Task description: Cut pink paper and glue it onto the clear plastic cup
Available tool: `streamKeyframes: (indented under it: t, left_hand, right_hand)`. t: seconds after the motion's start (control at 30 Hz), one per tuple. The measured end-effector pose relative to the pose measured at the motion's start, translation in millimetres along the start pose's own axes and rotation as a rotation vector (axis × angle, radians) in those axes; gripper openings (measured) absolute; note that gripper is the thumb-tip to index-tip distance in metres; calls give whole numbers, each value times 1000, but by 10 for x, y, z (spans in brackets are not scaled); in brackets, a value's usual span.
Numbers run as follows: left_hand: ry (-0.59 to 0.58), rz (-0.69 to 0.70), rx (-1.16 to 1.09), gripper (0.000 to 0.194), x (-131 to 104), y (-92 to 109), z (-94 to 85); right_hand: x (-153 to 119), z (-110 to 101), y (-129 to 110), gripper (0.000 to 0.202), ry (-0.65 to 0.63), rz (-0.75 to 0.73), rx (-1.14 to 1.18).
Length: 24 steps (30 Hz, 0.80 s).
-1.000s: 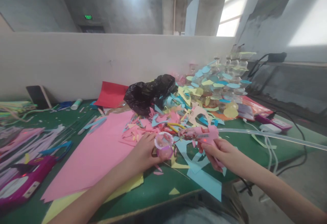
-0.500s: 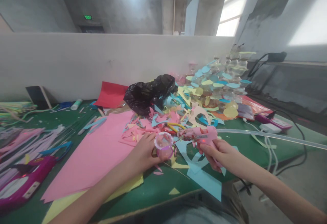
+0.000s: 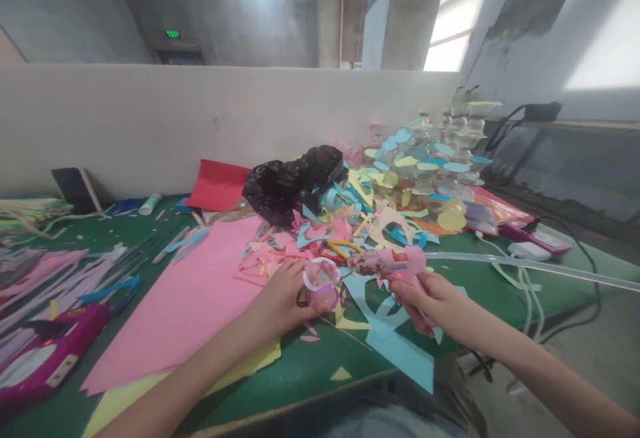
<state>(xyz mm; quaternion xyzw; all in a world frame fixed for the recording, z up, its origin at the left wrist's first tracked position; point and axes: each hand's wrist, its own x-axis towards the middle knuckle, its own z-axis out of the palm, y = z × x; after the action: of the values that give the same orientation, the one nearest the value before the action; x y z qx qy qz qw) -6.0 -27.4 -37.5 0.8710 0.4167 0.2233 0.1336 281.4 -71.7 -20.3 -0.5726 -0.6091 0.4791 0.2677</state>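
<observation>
My left hand [image 3: 286, 297] is closed around a small clear cup-like piece [image 3: 321, 283] with a pinkish-white rim and a purple lower ring. In my right hand [image 3: 434, 305] is a pink glue gun [image 3: 400, 267] with a small red light on its side. Its nozzle points left, close to the rim of the cup-like piece; whether they touch is hard to tell. A long translucent glue stick [image 3: 530, 264] extends from the gun's back toward the right edge. Blue paper cutouts [image 3: 403, 353] lie below the gun.
Pink paper sheets [image 3: 195, 291] cover the left centre. Behind the hands are paper scraps [image 3: 345, 225] and a black plastic bag [image 3: 293, 181]. Stacked clear cups [image 3: 457, 128] with paper discs stand back right. A magenta device [image 3: 55, 355] and cables [image 3: 531, 305] flank the work area.
Almost nothing differs; the cup-like piece in my left hand has shifted very slightly.
</observation>
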Motion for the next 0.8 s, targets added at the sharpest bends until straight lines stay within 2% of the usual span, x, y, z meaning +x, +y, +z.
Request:
streamKeyframes:
  t: [0.3,0.5,0.63,0.8]
  left_hand:
    - [11,-9,19,31,4,0,-5]
    - [22,-22,9,29,14,24,-12]
    - [17,-36,10,31,13,29,-12]
    - [19,-25,21,32,6,15,-3]
  right_hand:
    - [7,-19,35,56,8,-2,-46]
    - [-46,-38,-72,51,34,-41,-4]
    - [-105,-27,-122,49,-18,-65,32]
    - [-113,5,-63,49,-68,-22,42]
